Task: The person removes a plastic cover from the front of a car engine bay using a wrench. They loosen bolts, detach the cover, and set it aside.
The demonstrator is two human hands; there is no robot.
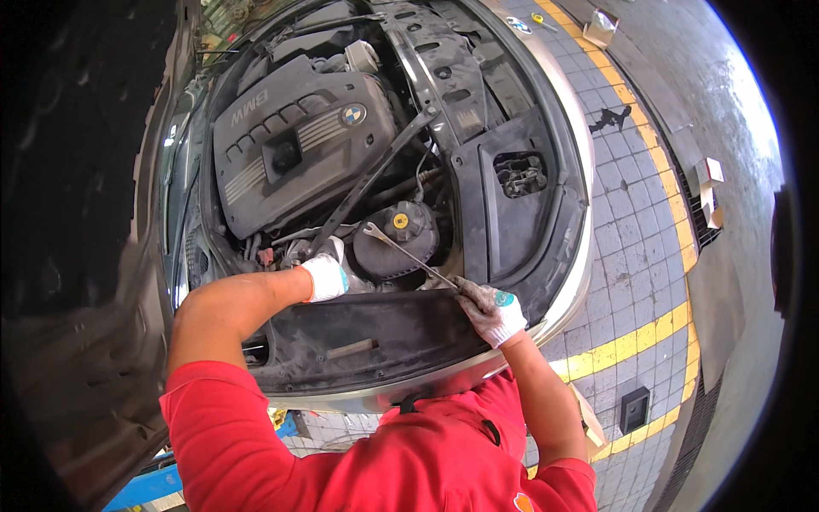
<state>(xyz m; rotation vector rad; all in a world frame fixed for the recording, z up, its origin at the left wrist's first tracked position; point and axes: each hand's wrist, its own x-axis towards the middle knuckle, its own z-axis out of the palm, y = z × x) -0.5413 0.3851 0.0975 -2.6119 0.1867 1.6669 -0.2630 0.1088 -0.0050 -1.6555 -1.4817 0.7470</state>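
Note:
My right hand (490, 311), in a soiled white work glove, is closed around one end of a long metal wrench (415, 259). The wrench's open jaw points up and left over a round black reservoir (388, 253) with a yellow-marked cap (401, 221). My left hand (327, 271), gloved too, reaches down into the engine bay at the lower end of a dark diagonal brace bar (368, 185). Its fingers are hidden among the parts there, so what they touch cannot be made out.
A large black engine cover (341, 162) fills the bay's left half. The raised hood (77, 171) hangs at the left. A dark fender trim (375, 328) lies before me. Beyond the car, a tiled floor (627, 247) holds a small black box (634, 410) and opened cartons.

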